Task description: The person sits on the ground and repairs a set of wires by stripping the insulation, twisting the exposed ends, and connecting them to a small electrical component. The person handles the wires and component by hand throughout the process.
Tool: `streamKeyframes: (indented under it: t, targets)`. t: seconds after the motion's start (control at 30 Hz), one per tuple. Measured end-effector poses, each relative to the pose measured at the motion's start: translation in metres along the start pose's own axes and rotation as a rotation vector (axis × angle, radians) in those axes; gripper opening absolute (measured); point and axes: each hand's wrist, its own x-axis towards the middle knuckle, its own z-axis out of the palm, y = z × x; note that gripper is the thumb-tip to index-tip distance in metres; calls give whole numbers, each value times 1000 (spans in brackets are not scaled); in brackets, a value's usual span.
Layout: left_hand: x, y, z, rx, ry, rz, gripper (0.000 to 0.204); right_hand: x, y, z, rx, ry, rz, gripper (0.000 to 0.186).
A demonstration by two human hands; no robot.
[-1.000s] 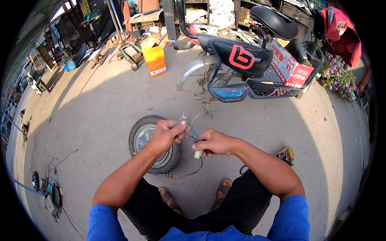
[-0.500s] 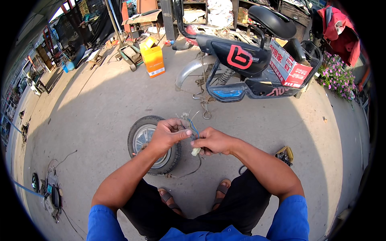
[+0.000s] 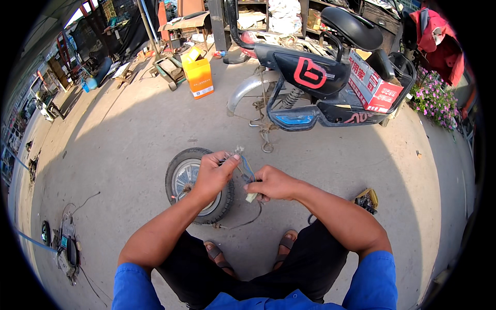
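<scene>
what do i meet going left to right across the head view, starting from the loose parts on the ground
Loose parts → wheel → right hand → red and white box → pink flowers.

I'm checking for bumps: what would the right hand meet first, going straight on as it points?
The right hand would likely meet the thin wires between the hands first, then the left hand. Depth is hard to judge; at a lower height, the wheel could be next.
</scene>
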Motion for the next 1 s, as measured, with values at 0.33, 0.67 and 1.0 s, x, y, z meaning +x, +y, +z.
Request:
streamKeyframes:
  t: [0.33,0.67,1.0]
  targets:
    - [4,1,-9,-481,-228,-182,17,1,3,-5,62,-31,-20,28]
    - [6,-2,-16,-462,-223,-188,26,-1,3,-8,36,-64,-50,30]
    - [6,-3,-14,-349,-223,-69,33,2,11,-11,97,-16,-97,29]
